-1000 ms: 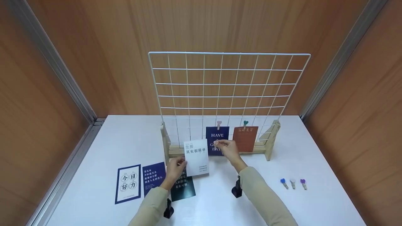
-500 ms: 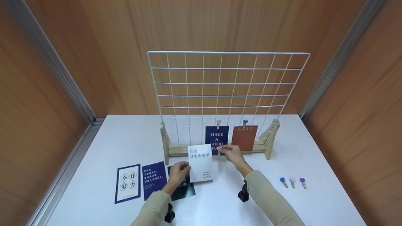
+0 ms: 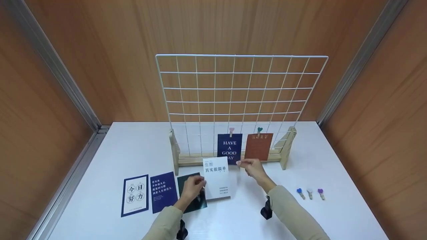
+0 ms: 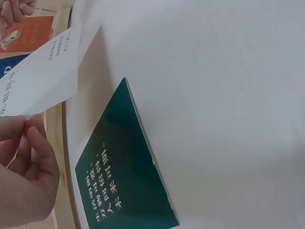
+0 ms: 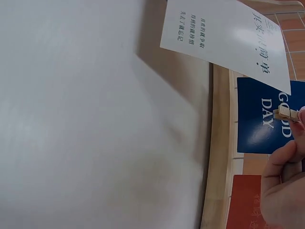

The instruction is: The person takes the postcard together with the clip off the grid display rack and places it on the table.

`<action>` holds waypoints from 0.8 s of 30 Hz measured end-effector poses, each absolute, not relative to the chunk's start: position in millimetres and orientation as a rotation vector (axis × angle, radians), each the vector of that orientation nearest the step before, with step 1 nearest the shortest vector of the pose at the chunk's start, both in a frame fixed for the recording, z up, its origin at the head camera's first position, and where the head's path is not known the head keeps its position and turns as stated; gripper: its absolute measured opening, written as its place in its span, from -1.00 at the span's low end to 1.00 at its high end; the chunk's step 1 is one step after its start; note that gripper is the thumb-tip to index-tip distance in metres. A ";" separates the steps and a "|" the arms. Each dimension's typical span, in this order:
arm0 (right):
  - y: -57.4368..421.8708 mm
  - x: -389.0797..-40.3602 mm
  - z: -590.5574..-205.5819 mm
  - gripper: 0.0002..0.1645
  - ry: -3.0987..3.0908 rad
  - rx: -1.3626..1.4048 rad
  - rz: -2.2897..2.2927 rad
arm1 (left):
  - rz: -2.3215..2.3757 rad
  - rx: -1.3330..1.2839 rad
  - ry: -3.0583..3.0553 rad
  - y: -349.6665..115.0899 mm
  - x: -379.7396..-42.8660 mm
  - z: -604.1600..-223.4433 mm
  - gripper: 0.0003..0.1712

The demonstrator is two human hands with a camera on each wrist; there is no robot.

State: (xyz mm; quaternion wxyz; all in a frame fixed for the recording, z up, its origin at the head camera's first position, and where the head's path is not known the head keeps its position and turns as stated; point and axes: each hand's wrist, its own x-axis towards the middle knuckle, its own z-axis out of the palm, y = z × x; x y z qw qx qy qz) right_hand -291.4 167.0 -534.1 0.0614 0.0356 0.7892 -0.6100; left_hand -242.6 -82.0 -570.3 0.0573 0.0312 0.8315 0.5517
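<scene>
My left hand (image 3: 191, 190) pinches the left edge of a white card (image 3: 216, 180) printed with dark characters. The card is held up off the table, and its shadow shows in the left wrist view. In the right wrist view, a small wooden clothespin (image 5: 285, 113) is pinched by my right hand (image 5: 286, 176), to the right of the white card and apart from it. Behind the hands stands a white wire grid (image 3: 242, 88). A navy HAVE A GOOD DAY card (image 3: 229, 145) hangs on it by a pink heart clothespin (image 3: 231, 131), and an orange-red card (image 3: 259, 147) by a green heart clothespin (image 3: 259, 130).
A dark green card (image 4: 121, 167) lies partly under my left hand. Left of it are a navy card (image 3: 163, 193) and a blue-bordered white card (image 3: 134, 196). Three heart clothespins, blue (image 3: 300, 192), white (image 3: 310, 193) and purple (image 3: 321, 193), lie at right. Wooden feet (image 3: 287, 148) hold the grid.
My left hand has brought the white card down and slightly right, toward me. My right hand with the clothespin has also moved down and right, away from the navy card's middle.
</scene>
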 end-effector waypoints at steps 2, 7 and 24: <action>169.3 -289.6 -534.9 -0.66 2.390 0.109 -1.825 | 1.675 0.093 2.505 -81.1 -241.0 -570.6 -0.77; 176.7 -285.1 -536.2 -0.68 2.381 0.112 -1.770 | 1.693 0.076 2.459 -79.4 -239.2 -571.7 -0.78; 213.5 -272.0 -544.3 -0.68 2.327 0.066 -1.730 | 1.720 0.045 2.358 -72.1 -232.7 -581.0 -0.80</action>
